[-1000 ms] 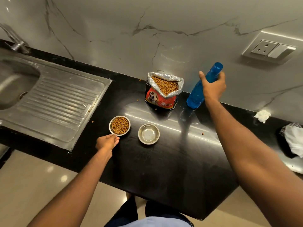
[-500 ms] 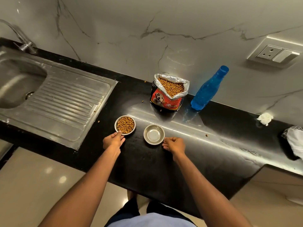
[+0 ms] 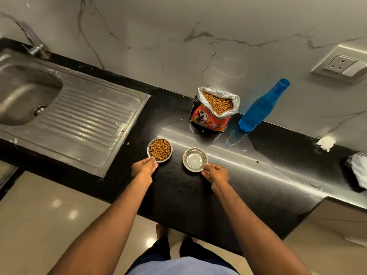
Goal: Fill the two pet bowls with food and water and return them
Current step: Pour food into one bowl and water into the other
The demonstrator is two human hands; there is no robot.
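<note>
Two small steel bowls stand side by side on the black counter (image 3: 178,197). The left food bowl (image 3: 148,150) is full of brown kibble. The right water bowl (image 3: 185,158) holds clear water. My left hand (image 3: 144,168) pinches the near rim of the food bowl. My right hand (image 3: 215,172) pinches the near right rim of the water bowl. Both bowls rest on the counter. Behind them stand the open red kibble bag (image 3: 210,121) and the blue water bottle (image 3: 260,108), uncapped, against the wall.
A steel sink (image 3: 25,92) with a ribbed drainboard (image 3: 89,120) and a tap (image 3: 29,39) lies to the left. Loose kibble dots the counter. A crumpled tissue (image 3: 325,143) and a white cloth (image 3: 359,171) lie at the right. A wall socket (image 3: 341,66) is above.
My right hand let go of the blue bottle, came down to the water bowl and now grips its rim. My left hand stayed at the food bowl.
</note>
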